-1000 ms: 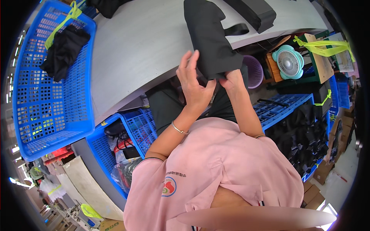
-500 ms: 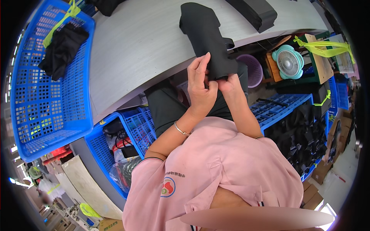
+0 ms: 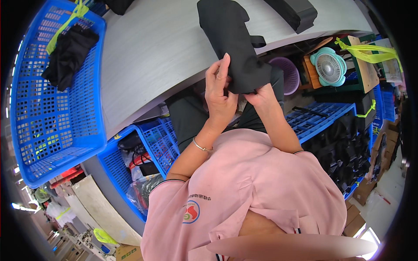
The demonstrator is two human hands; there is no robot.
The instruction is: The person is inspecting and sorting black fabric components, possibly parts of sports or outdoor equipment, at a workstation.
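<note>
A long black fabric piece [image 3: 233, 43] lies partly over the table's front edge and hangs toward my lap. A small black loop of strap sticks out from its right side. At its lower left edge, my left hand [image 3: 220, 93] is closed with the index finger extended along the cloth; some fingertips are hidden. My right hand [image 3: 263, 96] grips the lower right end, its fingers tucked under the fabric and largely out of sight. Both hands work at this lower end, a short gap apart.
Black folded strips [image 3: 296, 15] are stacked on the grey table [image 3: 148, 48]. A blue basket [image 3: 82, 150] with black cloth [image 3: 69, 56] stands left. Right of my legs are a purple bin [image 3: 291, 78], a teal fan [image 3: 328, 66] and a blue crate [image 3: 322, 117] near black pieces.
The black fabric piece has shifted slightly up and left. My left hand has moved a little left, widening the gap to my right hand, which still grips the lower end.
</note>
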